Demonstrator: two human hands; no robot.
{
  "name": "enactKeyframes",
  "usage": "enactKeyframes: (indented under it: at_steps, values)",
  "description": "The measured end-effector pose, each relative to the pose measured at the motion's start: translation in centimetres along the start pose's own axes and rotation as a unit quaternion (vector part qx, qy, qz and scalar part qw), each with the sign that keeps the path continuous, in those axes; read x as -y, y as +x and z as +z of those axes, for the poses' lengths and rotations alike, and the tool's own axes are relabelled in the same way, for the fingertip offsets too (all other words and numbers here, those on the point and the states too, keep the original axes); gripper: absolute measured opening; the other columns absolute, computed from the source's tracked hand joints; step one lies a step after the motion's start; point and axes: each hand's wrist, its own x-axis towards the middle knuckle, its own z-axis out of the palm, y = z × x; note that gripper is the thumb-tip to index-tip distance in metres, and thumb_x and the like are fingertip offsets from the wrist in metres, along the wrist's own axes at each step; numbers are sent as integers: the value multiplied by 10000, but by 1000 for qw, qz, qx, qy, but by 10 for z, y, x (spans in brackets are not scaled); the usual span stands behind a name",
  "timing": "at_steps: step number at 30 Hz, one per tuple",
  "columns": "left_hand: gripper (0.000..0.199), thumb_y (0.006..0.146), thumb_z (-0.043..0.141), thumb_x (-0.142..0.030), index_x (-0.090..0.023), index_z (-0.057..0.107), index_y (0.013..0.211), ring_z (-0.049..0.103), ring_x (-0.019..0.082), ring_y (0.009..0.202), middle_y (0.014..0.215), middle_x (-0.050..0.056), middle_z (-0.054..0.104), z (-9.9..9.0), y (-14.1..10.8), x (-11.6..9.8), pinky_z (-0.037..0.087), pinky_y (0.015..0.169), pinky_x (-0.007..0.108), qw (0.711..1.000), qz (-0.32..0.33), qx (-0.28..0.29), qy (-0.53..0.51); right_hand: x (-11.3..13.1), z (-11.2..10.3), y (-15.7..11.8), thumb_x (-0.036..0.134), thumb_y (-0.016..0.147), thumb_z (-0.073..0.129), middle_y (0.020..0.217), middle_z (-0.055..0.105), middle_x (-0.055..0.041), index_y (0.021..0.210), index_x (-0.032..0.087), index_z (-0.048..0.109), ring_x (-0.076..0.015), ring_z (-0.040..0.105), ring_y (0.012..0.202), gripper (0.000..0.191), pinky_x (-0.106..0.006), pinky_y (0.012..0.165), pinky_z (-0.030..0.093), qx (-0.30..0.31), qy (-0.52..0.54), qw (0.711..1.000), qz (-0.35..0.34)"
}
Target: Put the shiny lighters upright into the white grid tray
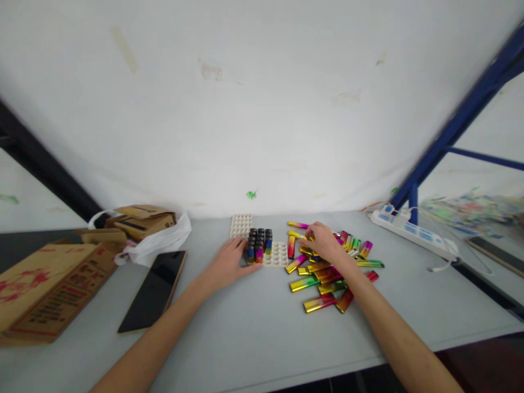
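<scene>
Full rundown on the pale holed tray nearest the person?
The tray is off-white, maybe moulded plastic, with rows of round holes. It lies flat on the grey table. Upright black-topped pieces stand at its left; open holes show at its right. The left hand is at its left end; whether they touch is unclear.

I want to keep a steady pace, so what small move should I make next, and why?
Perhaps use your right hand to stand one of the loose pieces in the white tray: the tray looks unfilled right of the standing pieces, your right hand is at the loose ones, and your left hand is beside the standing ones.
</scene>
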Motion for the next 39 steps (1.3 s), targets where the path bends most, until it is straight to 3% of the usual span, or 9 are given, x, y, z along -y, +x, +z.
enactKeyframes:
  at_steps: [9, 14, 20, 22, 27, 30, 32, 35, 39]
  values:
    - [610, 841, 694, -629, -177, 649, 1248, 618, 357, 1210, 1278, 171, 665, 1, 0, 1, 477, 1103, 505, 1000, -6, 5, -14, 2, 8, 0, 329, 869, 732, 895, 763, -71, 946, 188, 674, -222, 702, 795, 171, -324, 753, 500, -100, 130, 986, 3]
    - [592, 835, 706, -612, -176, 662, 1232, 626, 365, 1194, 1258, 173, 675, 0, -1, 0, 486, 1091, 520, 1000, -8, 1, -18, 2, 2, 3, 509, 821, 734, 851, 747, -63, 993, 188, 724, -219, 684, 750, 364, -333, 726, 505, -193, 218, 956, 46]
    - [594, 840, 692, -621, -167, 666, 1222, 627, 376, 1200, 1268, 187, 670, 0, -1, 0, 488, 1092, 535, 1000, -10, 7, -11, 1, -4, 3, 648, 801, 708, 733, 685, -37, 1011, 167, 765, -182, 599, 598, 528, -307, 583, 464, -188, 341, 914, 111]
    - [593, 838, 686, -639, -165, 674, 1194, 634, 377, 1189, 1247, 187, 677, 1, -1, 1, 494, 1086, 534, 1000, -11, 5, -2, 4, -4, 2, 647, 777, 745, 738, 692, -32, 986, 170, 775, -186, 613, 607, 522, -317, 597, 499, -171, 416, 883, 134]
    - [620, 833, 690, -652, -173, 657, 1225, 622, 365, 1231, 1304, 180, 661, 4, -1, 4, 485, 1109, 507, 1000, -9, -1, 6, 11, -1, 3, 510, 660, 910, 1004, 760, -36, 947, 199, 792, -195, 703, 869, 439, -364, 925, 595, -95, 668, 723, 148]
    - [614, 829, 698, -647, -187, 654, 1233, 622, 366, 1233, 1308, 176, 664, 4, -1, 5, 483, 1110, 516, 1000, -9, -6, 1, 17, -2, 2, 421, 643, 941, 973, 769, -28, 928, 206, 781, -202, 719, 948, 391, -394, 1050, 560, -59, 732, 663, 144]
    - [611, 826, 707, -636, -186, 655, 1236, 618, 374, 1237, 1307, 181, 665, 4, -2, 5, 479, 1111, 527, 1000, -7, -8, -6, 24, -4, 0, 373, 666, 929, 1004, 775, -41, 934, 202, 766, -211, 723, 985, 357, -419, 1073, 550, -33, 742, 656, 136]
    - [597, 826, 715, -622, -189, 659, 1234, 616, 378, 1236, 1304, 184, 668, 3, -2, 4, 478, 1106, 537, 1000, -6, -6, -17, 36, -7, -5, 335, 731, 871, 1129, 770, -74, 1050, 211, 721, -212, 723, 1019, 374, -425, 1032, 561, 8, 732, 671, 120]
    - [581, 820, 726, -613, -197, 664, 1220, 621, 371, 1222, 1291, 173, 674, 2, -2, 3, 479, 1101, 534, 1000, -5, -11, -24, 51, -4, -10, 316, 734, 809, 1057, 763, -49, 1082, 249, 610, -193, 712, 871, 406, -362, 809, 587, 19, 711, 693, 119]
